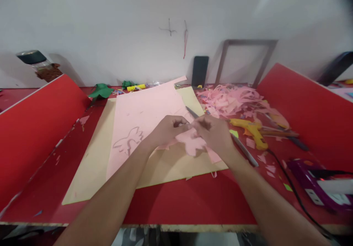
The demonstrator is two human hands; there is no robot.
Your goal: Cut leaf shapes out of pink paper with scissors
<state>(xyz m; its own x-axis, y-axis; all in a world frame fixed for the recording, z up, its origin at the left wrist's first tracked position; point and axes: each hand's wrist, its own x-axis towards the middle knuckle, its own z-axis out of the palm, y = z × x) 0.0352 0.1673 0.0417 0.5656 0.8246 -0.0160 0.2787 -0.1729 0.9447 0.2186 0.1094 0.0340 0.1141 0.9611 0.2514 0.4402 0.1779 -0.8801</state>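
My left hand [167,130] and my right hand [216,134] meet over the middle of the table, both closed on a small pink paper cutout [193,143] held between them. Under them lies a large pink paper sheet [143,117] with a shape cut out of it at the left, resting on a tan board [93,168]. A thin grey blade or pen [191,111] pokes out just beyond my fingers; which hand holds it is unclear.
Pink paper scraps [234,99] are heaped at the back right, with a yellow glue gun [252,130] and its black cord beside them. A purple device [320,181] sits at the right. Red side panels [309,110] flank the table. A phone [200,71] leans on the wall.
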